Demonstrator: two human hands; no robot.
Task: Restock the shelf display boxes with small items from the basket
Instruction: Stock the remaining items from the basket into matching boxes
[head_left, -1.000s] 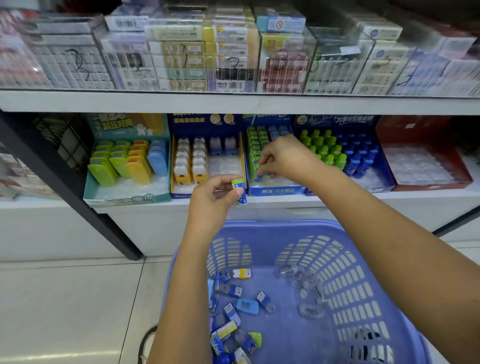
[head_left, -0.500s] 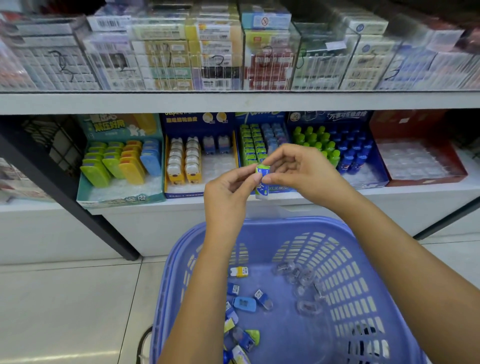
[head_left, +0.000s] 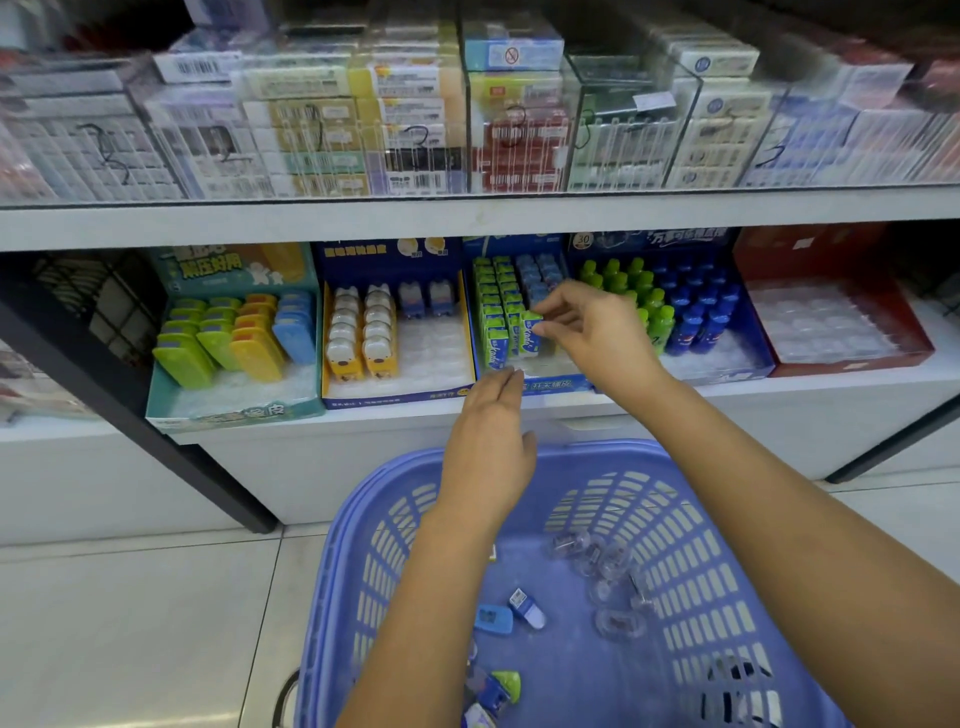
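My right hand (head_left: 592, 332) pinches a small green-and-blue eraser (head_left: 531, 332) and holds it at the front of the green rows in the blue display box (head_left: 558, 385) on the lower shelf. My left hand (head_left: 488, 447) hangs below that box with straight, relaxed fingers and holds nothing. Under both arms stands the blue plastic basket (head_left: 691, 525). On its floor lie several small blue and green items (head_left: 524, 608) and clear plastic pieces (head_left: 608, 582).
Left of the blue box stand a box of yellow and blue bear-shaped items (head_left: 374, 338) and a teal box of coloured cases (head_left: 234, 343). To the right are a box of small green and blue bottles (head_left: 675, 312) and a red box (head_left: 831, 322). Stacked packs fill the upper shelf (head_left: 467, 218).
The eraser passed from my left hand to my right. My right hand carried it up into the display box, and my left hand dropped away with nothing in it.
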